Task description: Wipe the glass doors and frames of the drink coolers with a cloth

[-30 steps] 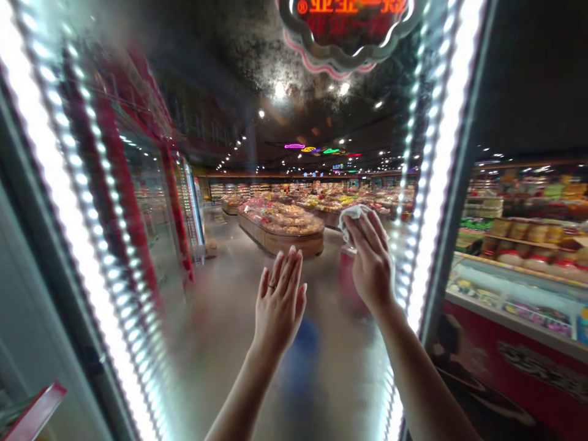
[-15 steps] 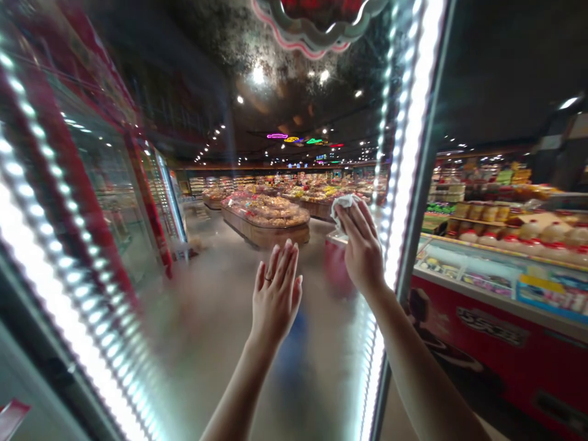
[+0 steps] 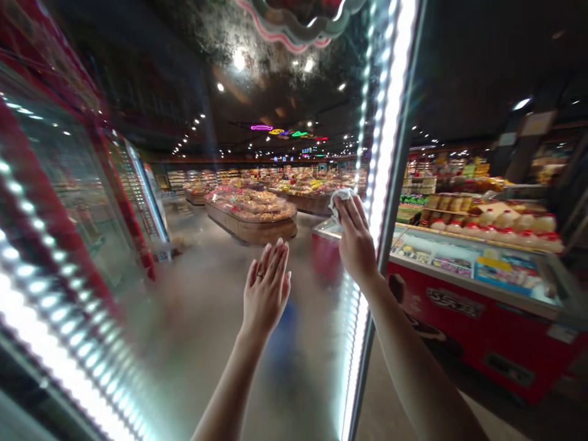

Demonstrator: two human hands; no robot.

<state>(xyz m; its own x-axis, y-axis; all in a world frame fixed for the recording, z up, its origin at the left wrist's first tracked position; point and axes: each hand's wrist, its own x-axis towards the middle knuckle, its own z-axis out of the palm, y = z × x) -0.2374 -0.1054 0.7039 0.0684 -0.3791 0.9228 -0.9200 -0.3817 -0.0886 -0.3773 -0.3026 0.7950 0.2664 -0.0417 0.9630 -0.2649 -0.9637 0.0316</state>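
Observation:
A large pane of see-through glass (image 3: 184, 361) stands in front of me, edged on the right by a bright LED strip (image 3: 395, 79). My left hand (image 3: 265, 297) is flat against or very near the pane, fingers stretched out and holding nothing. A ring shows on one finger. Higher and to the right, my right hand (image 3: 358, 251) presses a crumpled white cloth (image 3: 339, 197) against the glass, close to the strip. Its fingers cover much of the cloth.
A red chest freezer (image 3: 487, 337) stands right of the pane's dark edge. Beyond the glass is a wooden display island (image 3: 250, 228) heaped with goods. A red-framed glass unit (image 3: 103, 165) is at left. A scalloped sign (image 3: 316, 33) hangs at the top.
The view has turned to the right, so the surroundings shift left and more of the freezer shows. My right hand and the cloth are slightly nearer the LED strip. My left hand stays flat.

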